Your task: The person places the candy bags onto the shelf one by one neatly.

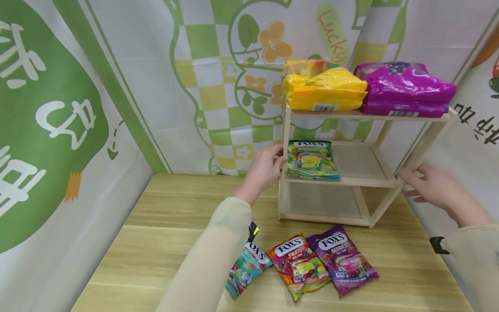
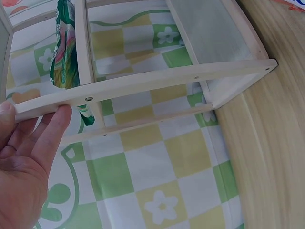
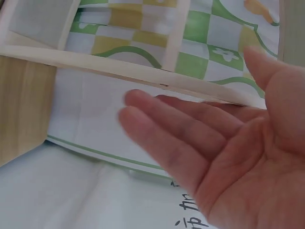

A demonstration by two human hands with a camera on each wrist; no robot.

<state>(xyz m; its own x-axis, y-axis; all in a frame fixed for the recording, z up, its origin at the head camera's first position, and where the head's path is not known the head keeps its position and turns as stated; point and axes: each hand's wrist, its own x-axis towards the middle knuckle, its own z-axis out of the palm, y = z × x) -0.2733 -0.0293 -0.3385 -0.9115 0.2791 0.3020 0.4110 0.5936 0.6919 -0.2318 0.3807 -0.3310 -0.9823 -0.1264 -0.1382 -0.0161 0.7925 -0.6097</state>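
A small wooden rack [image 1: 360,160] with three levels stands on the table. My left hand [image 1: 264,170] grips its left front post; in the left wrist view, thumb and fingertips lie on either side of the post [image 2: 152,78]. At the right side, my right hand [image 1: 440,188] is at the other post. Its fingers [image 3: 167,124] are extended and the thumb is spread in the right wrist view; contact with the post is hard to tell. A green Fox's candy bag [image 1: 312,160] leans upright on the middle level, close to my left hand.
On the rack's top sit a yellow bag [image 1: 325,89] and a purple bag [image 1: 407,89]. Before the rack lie a Fox's Fruits bag [image 1: 298,264], a Fox's Berries bag [image 1: 343,260] and a teal Fox's bag [image 1: 247,268], partly behind my left sleeve. Printed cloth [image 1: 210,91] hangs behind.
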